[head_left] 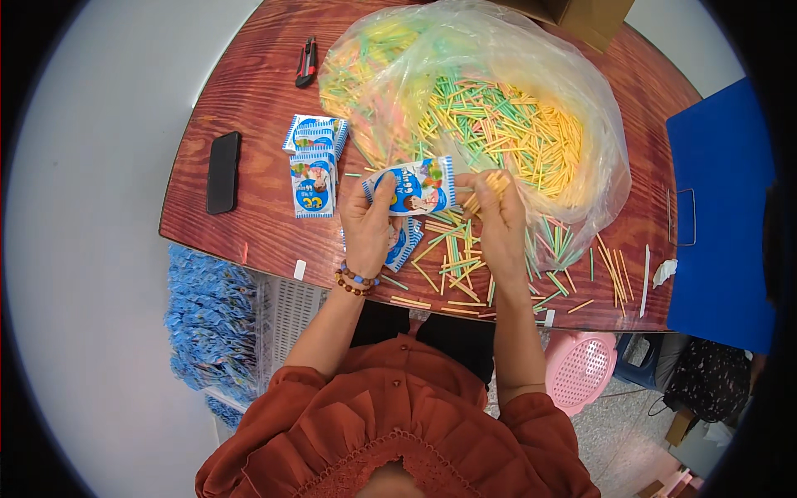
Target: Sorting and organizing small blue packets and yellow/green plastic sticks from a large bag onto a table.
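My left hand [371, 222] grips a small blue-and-white printed packet [415, 186], held up over the table's near edge. Close beside its right end, my right hand [501, 224] is closed round a bunch of short yellow sticks [490, 189]. Under the left hand lie more packets [404, 243] of the same kind, partly hidden. A stack of such packets [313, 184] rests to the left. Beyond my hands a large clear plastic bag [599, 124] lies open, full of yellow, green and pink sticks [531, 137]. Loose sticks [457, 253] are scattered below and around my hands.
A black phone [222, 173] and a red-and-black box cutter [306, 63] lie on the wood-grain table [257, 108]. At right stands a blue panel [718, 216]; a cardboard box [598, 21] is at the back. Many blue packets [207, 315] fill a crate at lower left; a pink stool [581, 369] stands below.
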A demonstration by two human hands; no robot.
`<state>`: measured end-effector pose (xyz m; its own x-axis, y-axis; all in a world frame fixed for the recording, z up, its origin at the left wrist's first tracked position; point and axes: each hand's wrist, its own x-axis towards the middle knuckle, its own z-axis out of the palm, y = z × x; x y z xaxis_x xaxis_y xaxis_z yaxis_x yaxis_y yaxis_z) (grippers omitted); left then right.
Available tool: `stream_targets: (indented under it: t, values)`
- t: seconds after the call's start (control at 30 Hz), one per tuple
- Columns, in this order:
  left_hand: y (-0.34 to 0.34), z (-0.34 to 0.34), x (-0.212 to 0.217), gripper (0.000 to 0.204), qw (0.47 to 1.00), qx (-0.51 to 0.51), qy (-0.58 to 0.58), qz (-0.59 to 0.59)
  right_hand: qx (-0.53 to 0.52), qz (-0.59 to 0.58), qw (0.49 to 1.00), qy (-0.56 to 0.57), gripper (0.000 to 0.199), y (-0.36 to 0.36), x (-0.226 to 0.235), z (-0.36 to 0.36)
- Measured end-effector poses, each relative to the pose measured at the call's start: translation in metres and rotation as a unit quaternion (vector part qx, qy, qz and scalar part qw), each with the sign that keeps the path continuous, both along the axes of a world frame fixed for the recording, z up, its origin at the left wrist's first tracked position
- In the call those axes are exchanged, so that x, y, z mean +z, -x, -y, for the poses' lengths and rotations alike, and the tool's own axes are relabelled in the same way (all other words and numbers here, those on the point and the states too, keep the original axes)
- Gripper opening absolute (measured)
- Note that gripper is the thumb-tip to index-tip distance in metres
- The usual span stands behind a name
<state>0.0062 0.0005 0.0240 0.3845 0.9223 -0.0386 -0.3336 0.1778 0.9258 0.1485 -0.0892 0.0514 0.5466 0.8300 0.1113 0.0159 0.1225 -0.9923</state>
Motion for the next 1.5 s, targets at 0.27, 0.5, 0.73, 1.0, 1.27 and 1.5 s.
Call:
stream_targets:
  t: [0.27, 0.5, 0.73, 1.0, 1.27, 1.5]
  values:
    - [-0.009, 0.005, 0.012, 0.012, 0.998, -0.022, 0.017, -0.05, -0.007, 0.252, 0.967, 0.038, 0.013, 0.009, -0.018, -0.004]
    - [0.006, -0.004, 0.007, 0.013, 0.989, -0.085, 0.078, -0.092, -0.039, 0.227, 0.973, -0.012, 0.011, 0.01, -0.028, 0.0]
    - [0.01, -0.003, 0.015, 0.015, 0.981, -0.093, -0.053, -0.162, -0.002, 0.217, 0.976, 0.0, 0.012, 0.009, -0.025, -0.003]
    - [0.008, -0.004, 0.003, 0.012, 0.987, -0.08, 0.057, -0.129, -0.047, 0.15, 0.987, 0.036, 0.014, 0.008, -0.02, -0.003]
    - [0.005, -0.002, -0.016, 0.017, 0.995, -0.08, 0.052, -0.041, -0.092, -0.206, 0.936, -0.269, 0.013, 0.011, 0.013, -0.011]
    - [0.0, 0.009, -0.012, 0.015, 0.991, -0.118, 0.061, -0.018, -0.099, -0.145, 0.918, -0.356, 0.018, 0.015, 0.009, -0.025]
